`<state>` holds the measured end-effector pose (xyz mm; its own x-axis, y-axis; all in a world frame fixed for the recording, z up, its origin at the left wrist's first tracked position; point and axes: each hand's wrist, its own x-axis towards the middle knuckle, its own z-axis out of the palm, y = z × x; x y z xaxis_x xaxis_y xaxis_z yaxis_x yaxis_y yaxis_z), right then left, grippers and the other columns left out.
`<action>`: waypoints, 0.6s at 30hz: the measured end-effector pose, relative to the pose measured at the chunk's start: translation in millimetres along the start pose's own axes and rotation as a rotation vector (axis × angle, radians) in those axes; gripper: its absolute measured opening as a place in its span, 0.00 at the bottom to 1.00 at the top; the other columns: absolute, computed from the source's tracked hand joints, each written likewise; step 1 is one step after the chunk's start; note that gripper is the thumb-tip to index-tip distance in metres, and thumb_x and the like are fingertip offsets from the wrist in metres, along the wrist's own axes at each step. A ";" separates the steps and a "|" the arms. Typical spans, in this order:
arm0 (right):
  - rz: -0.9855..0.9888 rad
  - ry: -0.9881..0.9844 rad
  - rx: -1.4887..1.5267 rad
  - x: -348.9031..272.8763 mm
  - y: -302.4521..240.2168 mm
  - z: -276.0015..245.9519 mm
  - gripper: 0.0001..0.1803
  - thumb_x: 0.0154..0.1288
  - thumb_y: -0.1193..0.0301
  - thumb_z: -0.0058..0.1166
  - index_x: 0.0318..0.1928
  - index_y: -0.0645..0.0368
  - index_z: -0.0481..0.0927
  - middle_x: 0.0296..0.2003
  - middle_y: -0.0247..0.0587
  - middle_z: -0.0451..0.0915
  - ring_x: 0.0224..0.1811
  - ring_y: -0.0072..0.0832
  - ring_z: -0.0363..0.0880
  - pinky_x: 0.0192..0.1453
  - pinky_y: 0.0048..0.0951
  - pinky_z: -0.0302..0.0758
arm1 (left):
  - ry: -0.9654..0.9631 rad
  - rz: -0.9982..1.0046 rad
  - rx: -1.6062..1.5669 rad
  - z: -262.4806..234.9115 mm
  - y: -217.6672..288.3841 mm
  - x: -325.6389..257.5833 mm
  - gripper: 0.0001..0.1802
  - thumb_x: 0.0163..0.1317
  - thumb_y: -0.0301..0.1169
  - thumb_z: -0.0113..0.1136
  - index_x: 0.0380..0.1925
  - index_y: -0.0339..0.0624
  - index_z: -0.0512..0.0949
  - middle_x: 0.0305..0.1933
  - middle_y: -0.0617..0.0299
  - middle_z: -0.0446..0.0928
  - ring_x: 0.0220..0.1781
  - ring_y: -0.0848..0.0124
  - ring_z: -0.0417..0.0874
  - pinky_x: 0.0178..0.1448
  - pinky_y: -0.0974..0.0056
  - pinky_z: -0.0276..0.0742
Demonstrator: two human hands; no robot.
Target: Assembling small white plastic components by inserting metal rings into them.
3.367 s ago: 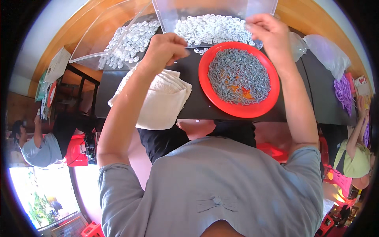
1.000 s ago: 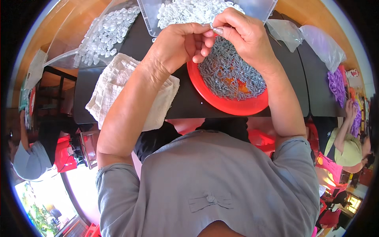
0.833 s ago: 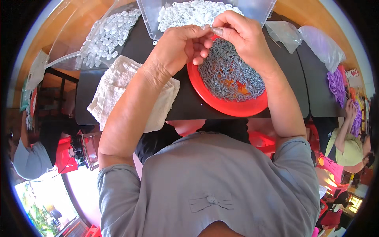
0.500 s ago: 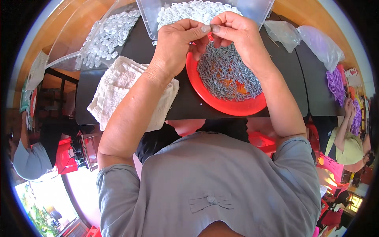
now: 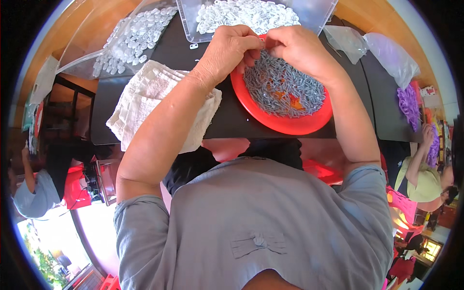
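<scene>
A round red plate (image 5: 270, 123) heaped with several small grey metal pins (image 5: 285, 89) sits on the black table (image 5: 227, 121). Both hands meet above the plate's far rim. My left hand (image 5: 229, 48) has its fingers pinched together, fingertips touching those of my right hand (image 5: 295, 46), which is also curled shut. A small piece seems to be gripped between the fingertips, but it is hidden by the fingers. Just beyond the hands stands a clear plastic tub (image 5: 309, 12) of several small white plastic parts (image 5: 246, 14).
A folded white towel (image 5: 154, 96) lies under my left forearm. A clear bag of white parts (image 5: 133, 38) rests at the far left. Crumpled clear bags (image 5: 377, 46) and purple pieces (image 5: 408, 101) lie at the right. Another person (image 5: 425, 174) sits at the right, one (image 5: 31, 193) at the left.
Both hands drew back from the clear tub, came together over the red plate's far rim, and have kept working fingertip to fingertip there, shifting only slightly.
</scene>
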<state>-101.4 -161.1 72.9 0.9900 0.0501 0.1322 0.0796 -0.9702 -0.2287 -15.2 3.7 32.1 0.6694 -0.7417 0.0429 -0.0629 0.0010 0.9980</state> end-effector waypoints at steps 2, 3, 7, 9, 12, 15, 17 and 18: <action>0.008 -0.030 -0.036 0.1 5.2 4.8 0.09 0.55 0.69 0.58 0.35 0.60 0.82 0.30 0.46 0.82 0.37 0.41 0.82 0.43 0.38 0.75 | 0.001 0.020 0.009 0.2 -0.4 2.0 0.10 0.59 0.31 0.58 0.30 0.34 0.80 0.23 0.60 0.78 0.19 0.76 0.76 0.20 0.73 0.70; 0.015 -0.058 -0.067 -0.7 7.6 8.2 0.10 0.54 0.69 0.58 0.36 0.59 0.83 0.32 0.48 0.83 0.39 0.46 0.81 0.44 0.42 0.75 | 0.000 0.022 0.026 -0.4 -0.7 3.2 0.10 0.59 0.31 0.57 0.29 0.34 0.80 0.23 0.61 0.78 0.19 0.76 0.76 0.20 0.73 0.70; -0.054 0.007 -0.097 -3.8 11.3 20.1 0.07 0.50 0.74 0.54 0.32 0.59 0.82 0.29 0.51 0.82 0.35 0.48 0.81 0.39 0.46 0.75 | -0.013 0.004 0.013 -2.4 1.6 5.9 0.10 0.60 0.32 0.57 0.28 0.35 0.79 0.23 0.61 0.78 0.20 0.76 0.76 0.20 0.73 0.70; -0.058 0.050 -0.137 -2.3 18.9 25.5 0.06 0.51 0.74 0.55 0.30 0.59 0.82 0.29 0.50 0.82 0.35 0.47 0.81 0.39 0.46 0.75 | -0.014 0.010 0.002 -2.1 2.5 6.1 0.10 0.60 0.33 0.57 0.27 0.35 0.79 0.23 0.61 0.78 0.20 0.76 0.77 0.20 0.73 0.70; -0.007 0.071 -0.028 -5.1 18.2 23.0 0.09 0.56 0.68 0.57 0.37 0.58 0.82 0.35 0.43 0.83 0.39 0.44 0.81 0.44 0.41 0.75 | -0.016 0.015 -0.040 -3.4 3.2 5.0 0.11 0.60 0.33 0.57 0.27 0.36 0.79 0.23 0.61 0.78 0.21 0.76 0.77 0.20 0.73 0.70; -0.098 0.173 0.009 -6.9 13.9 18.0 0.08 0.57 0.69 0.57 0.35 0.59 0.81 0.34 0.42 0.82 0.38 0.44 0.80 0.43 0.40 0.75 | -0.006 0.009 -0.065 -4.1 2.7 5.5 0.10 0.60 0.32 0.58 0.27 0.35 0.79 0.23 0.60 0.77 0.21 0.75 0.77 0.20 0.72 0.70; -0.138 0.136 -0.057 -6.9 18.8 25.3 0.08 0.57 0.69 0.57 0.35 0.59 0.81 0.34 0.42 0.82 0.38 0.43 0.80 0.43 0.40 0.75 | -0.006 0.000 -0.062 -2.3 3.3 6.6 0.10 0.61 0.31 0.58 0.27 0.34 0.79 0.23 0.60 0.77 0.21 0.75 0.77 0.20 0.72 0.70; -0.182 0.099 -0.124 -7.0 20.2 28.0 0.08 0.57 0.69 0.58 0.34 0.59 0.80 0.34 0.41 0.82 0.38 0.43 0.80 0.43 0.39 0.75 | 0.000 0.011 -0.040 -1.9 4.4 7.0 0.10 0.61 0.31 0.58 0.28 0.34 0.79 0.23 0.60 0.77 0.21 0.75 0.77 0.20 0.72 0.70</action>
<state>-103.4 -174.4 40.4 0.9439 0.2093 0.2555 0.2347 -0.9693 -0.0731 -9.4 -0.2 36.9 0.6690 -0.7413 0.0543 -0.0411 0.0361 0.9985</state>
